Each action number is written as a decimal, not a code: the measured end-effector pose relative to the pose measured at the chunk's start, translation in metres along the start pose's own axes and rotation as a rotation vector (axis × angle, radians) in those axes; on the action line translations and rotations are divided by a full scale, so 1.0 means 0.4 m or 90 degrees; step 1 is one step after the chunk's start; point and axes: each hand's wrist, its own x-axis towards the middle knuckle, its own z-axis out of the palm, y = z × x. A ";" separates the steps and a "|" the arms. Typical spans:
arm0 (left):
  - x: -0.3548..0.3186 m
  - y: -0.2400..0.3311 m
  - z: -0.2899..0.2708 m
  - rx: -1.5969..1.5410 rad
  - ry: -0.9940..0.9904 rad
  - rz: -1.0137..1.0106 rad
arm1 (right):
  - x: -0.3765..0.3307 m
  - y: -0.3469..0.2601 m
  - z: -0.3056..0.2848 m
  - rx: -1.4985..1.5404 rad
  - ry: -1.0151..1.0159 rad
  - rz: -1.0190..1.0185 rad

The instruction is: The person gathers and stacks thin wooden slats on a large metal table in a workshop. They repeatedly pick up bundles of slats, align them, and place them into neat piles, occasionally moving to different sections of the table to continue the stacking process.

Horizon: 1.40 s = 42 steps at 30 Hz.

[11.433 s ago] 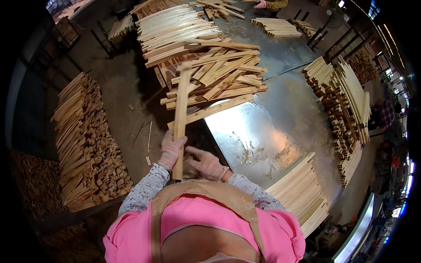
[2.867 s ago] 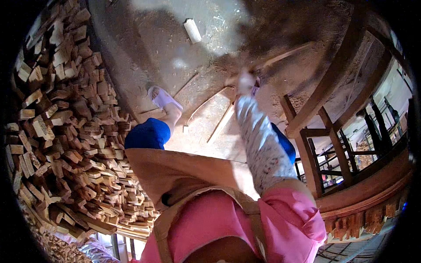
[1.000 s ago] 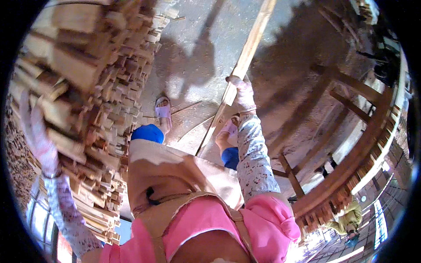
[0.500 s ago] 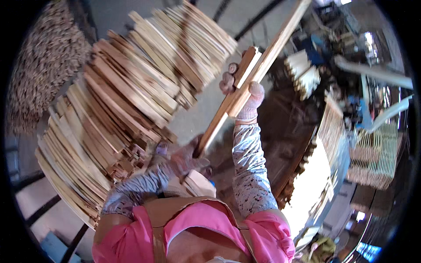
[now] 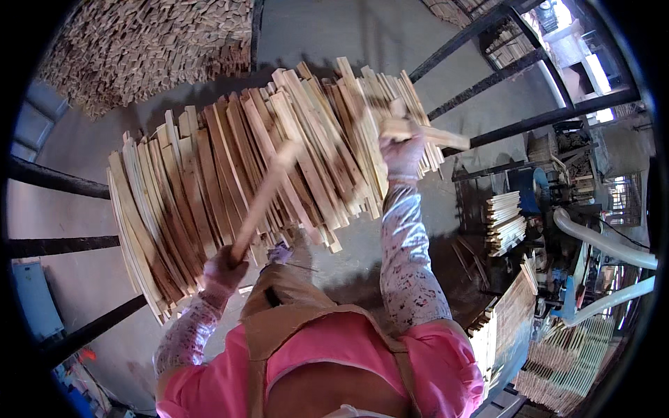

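My gloved left hand (image 5: 224, 270) is closed round the near end of a wooden stick (image 5: 267, 198). The stick slants up and to the right, above a long row of wooden strips (image 5: 202, 181). Farther out on the right, my gloved right hand (image 5: 404, 159) grips a wooden piece (image 5: 437, 135) that points right, over the row's right end. Motion smears the wood around this hand, so I cannot tell how many pieces it holds. The strips in the row lie side by side, with uneven ends.
A big heap of wood pieces (image 5: 160, 42) stands at the far left. Dark metal bars (image 5: 70, 246) jut out on the left, with more at the upper right. To the right are a stack of pale strips (image 5: 505, 223), a wood-covered table (image 5: 512, 320) and pale hoses (image 5: 599, 240).
My view has swung to the right-hand side's opposite, toward the row. My hands have parted, each with wood in it; earlier they were near one long strip and a short block.
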 end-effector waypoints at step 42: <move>0.299 0.369 0.596 0.751 -0.625 0.793 | -0.645 -0.194 -0.428 -1.201 0.090 0.045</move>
